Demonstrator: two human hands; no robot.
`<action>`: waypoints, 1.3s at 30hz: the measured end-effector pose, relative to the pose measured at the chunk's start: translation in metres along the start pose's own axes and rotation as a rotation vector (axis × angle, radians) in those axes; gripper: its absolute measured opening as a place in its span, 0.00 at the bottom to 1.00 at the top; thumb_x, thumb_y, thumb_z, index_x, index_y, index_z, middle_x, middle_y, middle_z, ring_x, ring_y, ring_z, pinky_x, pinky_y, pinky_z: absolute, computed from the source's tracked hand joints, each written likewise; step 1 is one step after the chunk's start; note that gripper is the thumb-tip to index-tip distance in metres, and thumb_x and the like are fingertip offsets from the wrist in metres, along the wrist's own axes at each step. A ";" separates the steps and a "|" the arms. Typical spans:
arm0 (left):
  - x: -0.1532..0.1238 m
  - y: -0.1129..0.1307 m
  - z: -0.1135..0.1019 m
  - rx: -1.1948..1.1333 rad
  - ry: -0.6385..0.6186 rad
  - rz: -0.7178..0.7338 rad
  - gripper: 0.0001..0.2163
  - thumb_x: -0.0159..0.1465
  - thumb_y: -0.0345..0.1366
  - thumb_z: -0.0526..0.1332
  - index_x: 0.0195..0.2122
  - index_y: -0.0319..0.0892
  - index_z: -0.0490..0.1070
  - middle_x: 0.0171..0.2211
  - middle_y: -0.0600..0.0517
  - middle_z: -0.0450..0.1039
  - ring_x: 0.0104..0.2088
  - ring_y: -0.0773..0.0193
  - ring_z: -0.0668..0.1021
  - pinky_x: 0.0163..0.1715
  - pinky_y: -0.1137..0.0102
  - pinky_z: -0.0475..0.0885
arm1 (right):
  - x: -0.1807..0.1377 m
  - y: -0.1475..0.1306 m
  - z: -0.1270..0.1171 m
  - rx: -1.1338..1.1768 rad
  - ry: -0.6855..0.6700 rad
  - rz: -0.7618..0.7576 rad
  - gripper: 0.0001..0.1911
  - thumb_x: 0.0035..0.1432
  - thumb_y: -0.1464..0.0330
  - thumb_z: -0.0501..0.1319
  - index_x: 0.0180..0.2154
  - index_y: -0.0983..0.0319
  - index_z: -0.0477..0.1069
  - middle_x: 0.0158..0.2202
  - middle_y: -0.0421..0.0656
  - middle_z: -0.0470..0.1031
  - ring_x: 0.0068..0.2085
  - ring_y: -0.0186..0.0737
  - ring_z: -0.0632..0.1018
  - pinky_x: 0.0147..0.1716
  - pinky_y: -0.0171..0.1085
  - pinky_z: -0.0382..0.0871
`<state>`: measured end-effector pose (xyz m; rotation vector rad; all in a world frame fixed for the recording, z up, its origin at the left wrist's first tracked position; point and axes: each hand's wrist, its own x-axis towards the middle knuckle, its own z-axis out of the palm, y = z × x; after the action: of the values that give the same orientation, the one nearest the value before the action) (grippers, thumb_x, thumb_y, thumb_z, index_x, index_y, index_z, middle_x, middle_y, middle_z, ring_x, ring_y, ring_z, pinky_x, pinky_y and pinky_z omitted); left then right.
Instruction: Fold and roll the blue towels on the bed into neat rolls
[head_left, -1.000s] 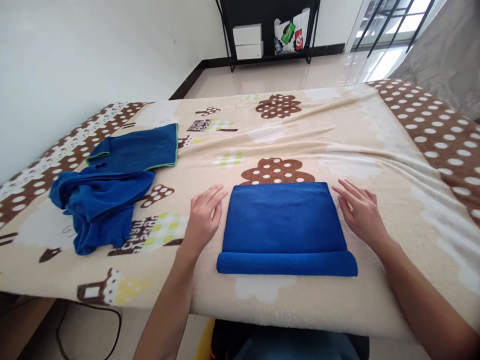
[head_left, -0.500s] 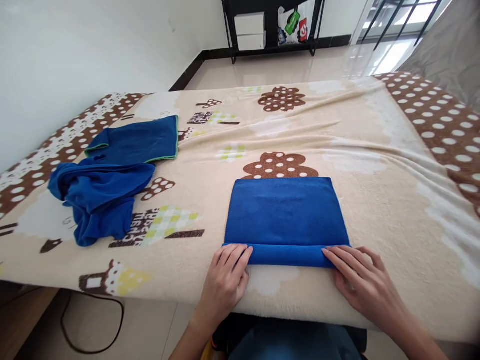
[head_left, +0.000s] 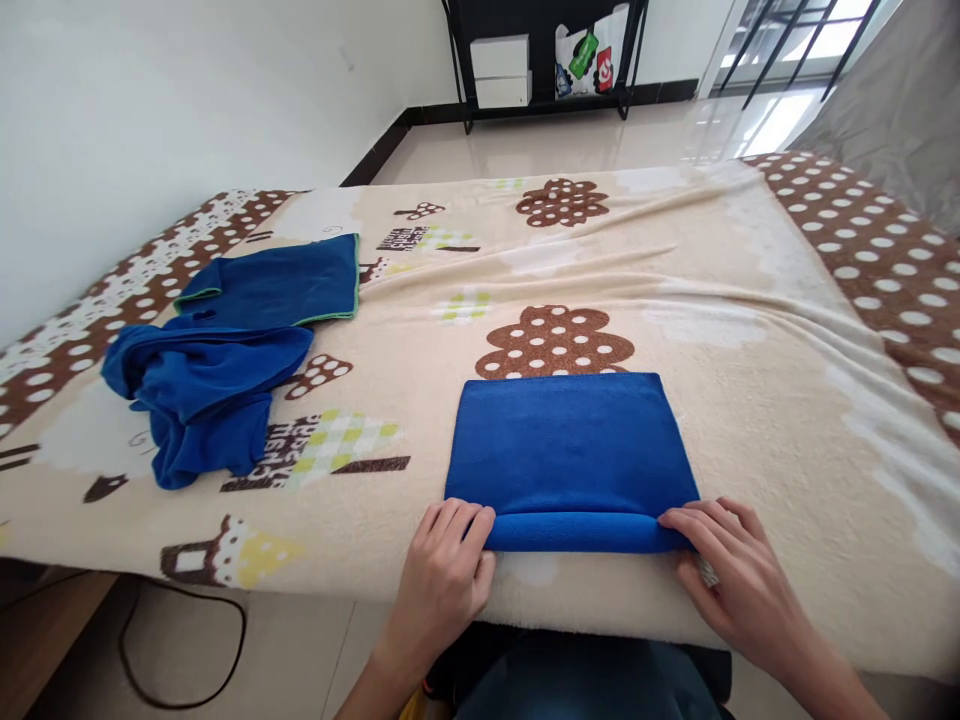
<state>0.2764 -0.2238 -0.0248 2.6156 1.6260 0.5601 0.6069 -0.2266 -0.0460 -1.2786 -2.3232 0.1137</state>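
A folded blue towel [head_left: 570, 450] lies on the patterned blanket [head_left: 750, 330] close to the near edge, its rolled fold facing me. My left hand [head_left: 442, 580] is at the towel's near left corner, fingers curled onto the fold. My right hand [head_left: 731, 570] is at the near right corner, fingertips pressed on the fold's end. Both hands grip the towel's near edge.
A crumpled pile of blue cloths [head_left: 202, 390] lies at the left, with a flatter green-edged blue cloth [head_left: 285, 285] behind it. A black shelf [head_left: 540, 50] with white boxes [head_left: 501, 70] and a bag stands at the far wall. A cable [head_left: 187, 650] runs over the floor.
Both hands came from beside the towel down to its near corners. The towel has since slid a little toward me, away from the brown dotted tree print.
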 end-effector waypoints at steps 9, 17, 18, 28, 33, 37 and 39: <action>0.022 0.020 0.008 0.127 0.091 -0.079 0.16 0.60 0.20 0.53 0.46 0.38 0.73 0.43 0.41 0.76 0.45 0.49 0.76 0.49 0.51 0.70 | 0.025 -0.036 0.015 -0.195 0.050 0.106 0.25 0.63 0.78 0.53 0.60 0.61 0.66 0.57 0.50 0.73 0.55 0.51 0.74 0.55 0.54 0.60; 0.027 0.046 0.040 -0.095 0.070 0.121 0.22 0.66 0.23 0.52 0.61 0.38 0.66 0.57 0.44 0.74 0.59 0.56 0.73 0.61 0.58 0.66 | 0.029 -0.042 0.036 0.002 -0.007 -0.080 0.30 0.64 0.80 0.51 0.66 0.61 0.59 0.64 0.44 0.66 0.64 0.43 0.68 0.60 0.46 0.64; 0.024 0.038 0.039 -0.089 0.048 0.109 0.22 0.67 0.24 0.52 0.63 0.38 0.64 0.58 0.44 0.73 0.61 0.57 0.72 0.62 0.58 0.65 | 0.026 -0.036 0.034 -0.005 -0.034 -0.083 0.31 0.64 0.79 0.51 0.67 0.61 0.58 0.65 0.44 0.65 0.65 0.43 0.67 0.61 0.46 0.64; 0.017 0.027 0.018 0.030 0.082 -0.057 0.21 0.68 0.25 0.52 0.62 0.39 0.66 0.59 0.43 0.72 0.62 0.52 0.71 0.64 0.49 0.56 | 0.034 -0.033 0.027 -0.031 0.029 0.001 0.27 0.65 0.70 0.59 0.64 0.62 0.61 0.61 0.48 0.70 0.61 0.49 0.71 0.61 0.51 0.63; 0.036 0.045 0.028 -0.098 -0.028 0.058 0.21 0.69 0.30 0.52 0.63 0.41 0.65 0.61 0.44 0.71 0.62 0.56 0.72 0.61 0.57 0.65 | 0.052 -0.041 0.034 -0.039 -0.059 -0.037 0.23 0.68 0.64 0.56 0.62 0.62 0.64 0.61 0.46 0.69 0.60 0.46 0.71 0.60 0.49 0.63; 0.026 0.005 0.026 0.040 -0.037 -0.149 0.22 0.71 0.38 0.54 0.65 0.43 0.62 0.65 0.42 0.65 0.64 0.50 0.69 0.61 0.50 0.64 | 0.036 -0.003 0.027 -0.192 -0.050 0.106 0.29 0.69 0.58 0.54 0.66 0.63 0.58 0.66 0.48 0.62 0.64 0.50 0.67 0.60 0.53 0.59; 0.019 -0.011 0.022 0.098 -0.026 -0.224 0.22 0.71 0.38 0.54 0.66 0.44 0.61 0.65 0.41 0.64 0.65 0.47 0.67 0.62 0.45 0.59 | 0.027 0.011 0.021 -0.237 -0.017 0.157 0.29 0.70 0.57 0.53 0.66 0.63 0.57 0.65 0.50 0.63 0.65 0.52 0.66 0.62 0.56 0.55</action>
<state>0.2813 -0.1985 -0.0418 2.4444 1.9499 0.4446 0.5937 -0.1948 -0.0578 -1.5802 -2.3009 -0.1027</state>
